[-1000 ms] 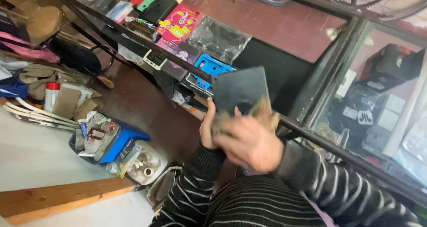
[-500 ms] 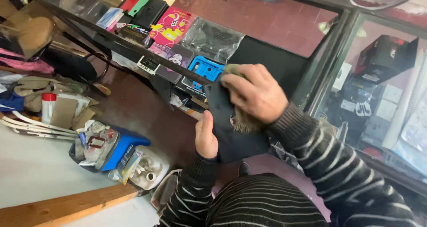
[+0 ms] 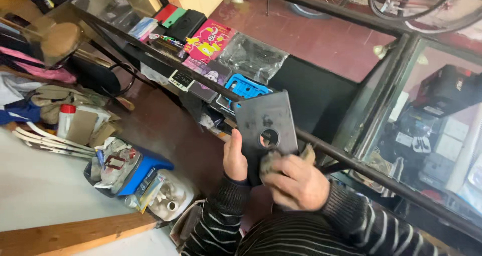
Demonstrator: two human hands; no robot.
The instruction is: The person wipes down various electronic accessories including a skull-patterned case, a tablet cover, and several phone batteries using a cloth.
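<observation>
Nearest to me, my right hand (image 3: 296,183) sits low in the view, its grip balled around a wad of grey cloth (image 3: 273,160) that it presses against the lower edge of the dark grey flat panel (image 3: 265,127). A second ago that hand lay spread over the panel's upper face, half a second ago it covered the panel's top; now it has slid down, so the whole face and its round hole show, with a few dull smudges across it, and my judgement is that the wiping pass has run from top to bottom and is close to its end. My left hand (image 3: 234,158) has its grip closed on the panel's left edge, thumb on the front, holding it upright and slightly tilted, as it did in the earlier views. The panel stands in the air between my chest and the black metal rail (image 3: 331,150) of the glass display case (image 3: 346,85). Farther left, on the floor, a blue bin (image 3: 138,173) full of scraps sits beside a white plastic piece (image 3: 170,201). Beyond the rail, inside the case, lie a blue phone cover (image 3: 246,85), a pink printed packet (image 3: 208,40) and a clear plastic bag (image 3: 253,57).
</observation>
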